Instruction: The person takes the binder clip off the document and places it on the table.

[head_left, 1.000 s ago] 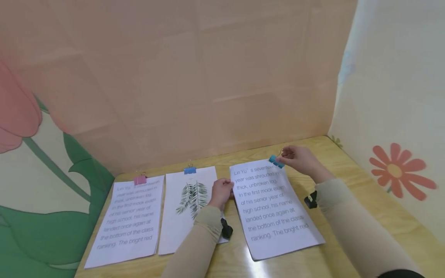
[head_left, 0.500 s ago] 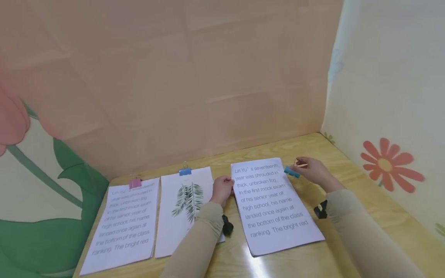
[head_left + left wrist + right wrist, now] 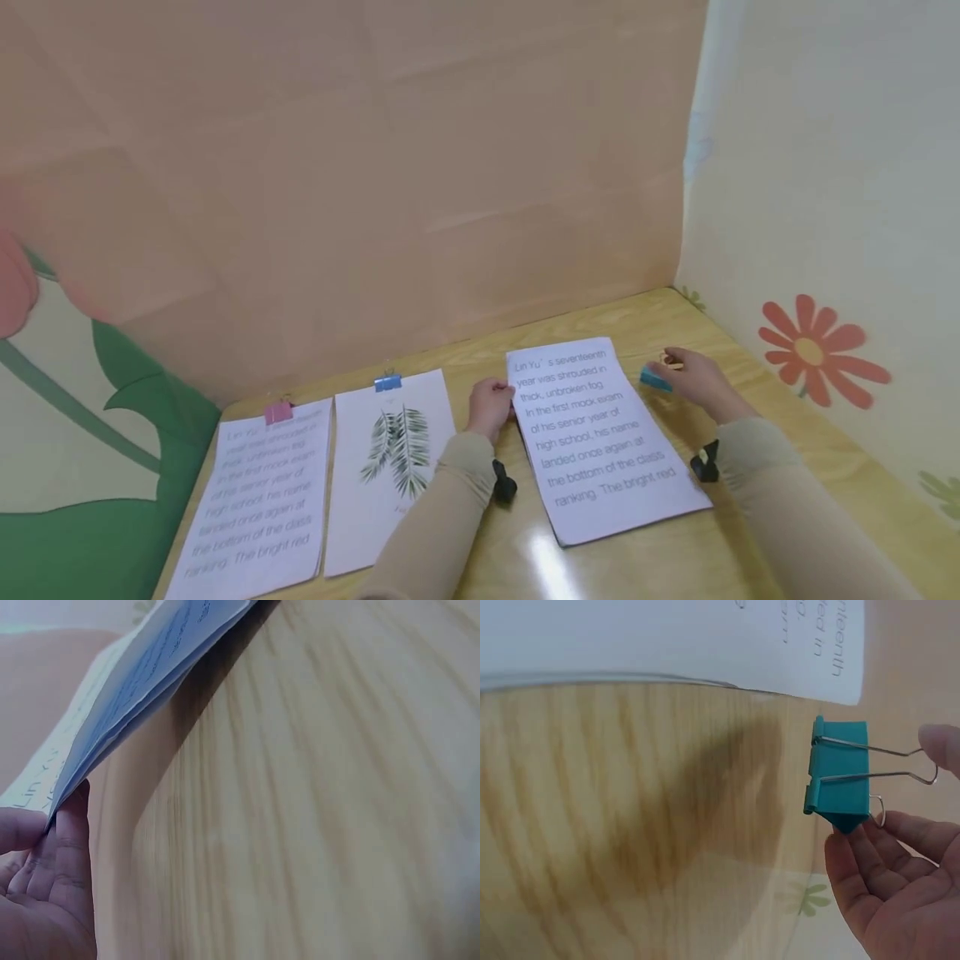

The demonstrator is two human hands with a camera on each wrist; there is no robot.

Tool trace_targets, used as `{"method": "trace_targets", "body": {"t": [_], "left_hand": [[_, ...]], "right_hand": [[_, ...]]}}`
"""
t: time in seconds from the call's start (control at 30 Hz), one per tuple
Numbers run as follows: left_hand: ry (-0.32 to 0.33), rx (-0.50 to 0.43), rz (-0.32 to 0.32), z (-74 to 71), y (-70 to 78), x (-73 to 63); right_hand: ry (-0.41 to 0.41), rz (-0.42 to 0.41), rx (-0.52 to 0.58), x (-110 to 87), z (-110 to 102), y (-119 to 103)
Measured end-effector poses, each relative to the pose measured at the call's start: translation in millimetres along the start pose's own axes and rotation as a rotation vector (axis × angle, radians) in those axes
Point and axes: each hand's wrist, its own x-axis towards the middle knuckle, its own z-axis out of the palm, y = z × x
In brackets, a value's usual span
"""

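Note:
My left hand (image 3: 492,408) pinches the upper left edge of a printed paper stack (image 3: 600,433). In the left wrist view the thumb lies over the top sheet and the fingers (image 3: 73,862) beneath, with that edge raised off the wood. Right of the stack, my right hand (image 3: 699,383) holds a teal binder clip (image 3: 842,769) by its wire handles, apart from the paper. The clip's wire handles (image 3: 877,777) show between thumb and fingers in the right wrist view. No clip shows on the top edge of this stack.
To the left lie a text stack (image 3: 255,500) with a pink binder clip (image 3: 278,412) and a leaf-print stack (image 3: 352,467) with a blue binder clip (image 3: 387,382). A pinkish backdrop (image 3: 375,208) and a flowered wall (image 3: 810,208) border the wooden table (image 3: 637,317).
My right hand has drawn the teal binder clip away from the stack's top right corner, to the right and slightly down. The left hand still holds the stack's edge. The head view has shifted.

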Motion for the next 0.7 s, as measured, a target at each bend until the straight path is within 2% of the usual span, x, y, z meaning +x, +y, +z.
{"method": "trace_targets", "body": {"t": [0.3, 0.53, 0.7], "left_hand": [[0.013, 0.011, -0.025, 24.5, -1.5, 3.1], [0.011, -0.004, -0.001, 41.2, 2.8, 5.3], [0.039, 0.067, 0.031, 51.0, 0.1, 7.9]], "right_hand": [[-0.009, 0.133, 0.063, 5.5, -4, 20], [-0.029, 0.187, 0.092, 7.3, -5, 37], [-0.037, 0.216, 0.114, 8.4, -4, 39]]}}
